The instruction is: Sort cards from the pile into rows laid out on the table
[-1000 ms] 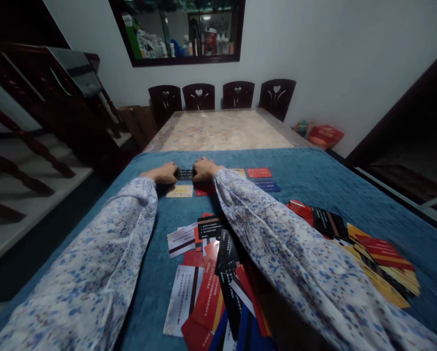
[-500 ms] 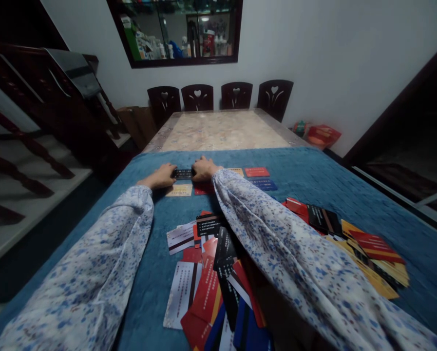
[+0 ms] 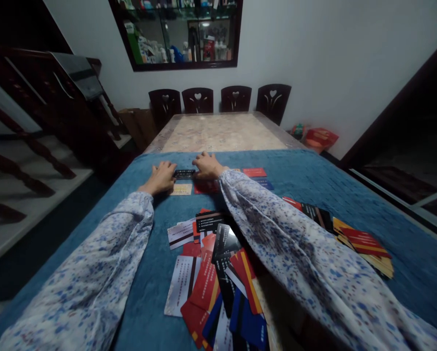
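A black card (image 3: 184,174) with light print lies flat on the blue cloth, in a row with other cards. My left hand (image 3: 161,177) is at its left end, fingers apart, close to or touching the edge. At the card's right end is my right hand (image 3: 206,166), its fingers also spread. Just nearer to me lie a cream card (image 3: 181,189) and a red card (image 3: 205,187), the latter partly under my right hand's shadow. A red card (image 3: 255,172) and a blue card (image 3: 263,183) lie to the right, partly covered by my sleeve.
A loose heap of mixed cards, including a white card (image 3: 182,286), spreads close to me on the blue cloth (image 3: 145,253). Another fanned pile (image 3: 366,243) lies at the right. Beyond the cloth are the bare tabletop (image 3: 221,131) and several dark chairs (image 3: 273,100).
Both hands have loosened at the black card's ends; their fingers are more spread. The left hand has shifted slightly towards me. The camera view has tilted slightly upward.
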A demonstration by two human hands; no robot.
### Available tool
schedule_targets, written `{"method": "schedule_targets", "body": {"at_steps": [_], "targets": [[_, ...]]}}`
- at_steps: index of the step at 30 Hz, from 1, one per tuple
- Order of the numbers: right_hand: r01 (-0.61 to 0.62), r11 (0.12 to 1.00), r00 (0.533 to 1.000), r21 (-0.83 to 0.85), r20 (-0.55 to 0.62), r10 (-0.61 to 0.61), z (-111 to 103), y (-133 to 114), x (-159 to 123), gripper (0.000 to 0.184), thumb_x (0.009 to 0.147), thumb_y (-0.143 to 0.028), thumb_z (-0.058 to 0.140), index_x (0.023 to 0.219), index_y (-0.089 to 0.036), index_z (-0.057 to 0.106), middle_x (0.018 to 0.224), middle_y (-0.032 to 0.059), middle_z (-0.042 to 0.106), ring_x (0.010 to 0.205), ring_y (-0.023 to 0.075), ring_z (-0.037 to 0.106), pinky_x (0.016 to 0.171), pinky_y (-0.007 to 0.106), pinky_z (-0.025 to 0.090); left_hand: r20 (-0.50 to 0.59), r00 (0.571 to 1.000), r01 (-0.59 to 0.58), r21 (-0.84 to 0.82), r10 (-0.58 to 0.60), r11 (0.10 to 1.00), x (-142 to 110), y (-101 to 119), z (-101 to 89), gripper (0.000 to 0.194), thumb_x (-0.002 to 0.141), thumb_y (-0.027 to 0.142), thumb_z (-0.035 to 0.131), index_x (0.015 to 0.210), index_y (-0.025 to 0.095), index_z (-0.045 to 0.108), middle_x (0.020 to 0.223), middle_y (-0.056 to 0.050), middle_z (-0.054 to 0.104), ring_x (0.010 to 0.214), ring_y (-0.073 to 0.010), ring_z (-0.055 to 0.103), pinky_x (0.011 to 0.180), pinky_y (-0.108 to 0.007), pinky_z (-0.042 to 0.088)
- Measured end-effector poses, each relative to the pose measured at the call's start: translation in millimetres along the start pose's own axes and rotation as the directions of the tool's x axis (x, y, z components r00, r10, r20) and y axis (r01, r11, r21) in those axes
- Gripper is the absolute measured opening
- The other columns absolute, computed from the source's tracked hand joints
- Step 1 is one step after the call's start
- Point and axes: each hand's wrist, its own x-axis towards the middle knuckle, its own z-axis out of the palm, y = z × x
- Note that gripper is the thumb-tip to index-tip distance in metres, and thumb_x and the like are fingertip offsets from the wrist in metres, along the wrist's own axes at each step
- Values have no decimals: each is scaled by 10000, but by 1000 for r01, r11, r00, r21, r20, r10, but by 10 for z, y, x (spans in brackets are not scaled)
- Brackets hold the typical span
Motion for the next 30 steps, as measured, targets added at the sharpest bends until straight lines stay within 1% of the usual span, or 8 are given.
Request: {"method": "schedule_targets", "body": {"at_steps": [5,11,16,21,26,30], "targets": [[17,1000,999,4,-49,-16,-46,17,-136,410,938,-299,572,1316,-170,662,1407,175,601,1333,352,430,1012,497,416,-48,999,-14,-8,14,1000,-107,54,-47,459,916,202,509,1372,154,547,1389,-199,543,1313,-372,464,1071,-569,392],[51,999,996,13,-80,-50,-79,21,-328,340,963,-275,557,1262,-173,683,1357,164,630,1289,333,433,943,439,386,-86,996,-37,-17,35,999,-221,136,-55,460,919,215,500,1373,156,543,1399,-190,539,1307,-363,467,1062,-544,396],[74,997,994,22,-79,-72,-89,19,-504,324,964,-273,553,1242,-177,691,1324,158,642,1252,332,433,906,422,359,-136,988,-79,-54,71,995,-334,201,-32,470,914,234,502,1377,171,549,1390,-185,547,1280,-362,477,1052,-551,395],[93,995,990,22,-108,-90,-57,24,-687,308,959,-273,557,1217,-187,701,1279,149,655,1214,323,441,887,416,344,-179,980,-99,-81,83,992,-485,295,-22,483,923,228,490,1400,181,546,1403,-183,556,1285,-352,480,1050,-543,387],[112,993,988,37,-111,-107,-39,19,-885,310,963,-295,569,1229,-200,697,1264,150,659,1206,324,436,882,408,337,-201,973,-139,-102,117,985,-659,426,-34,472,933,218,478,1393,150,558,1415,-196,560,1298,-357,479,1043,-546,377],[124,991,985,52,-126,-116,-21,2,-1061,296,980,-295,554,1217,-201,704,1266,149,659,1208,317,434,890,409,336,-213,966,-175,-118,147,977,-795,529,-44,461,942,233,484,1391,166,563,1410,-185,574,1303,-349,482,1046,-543,368]]}}
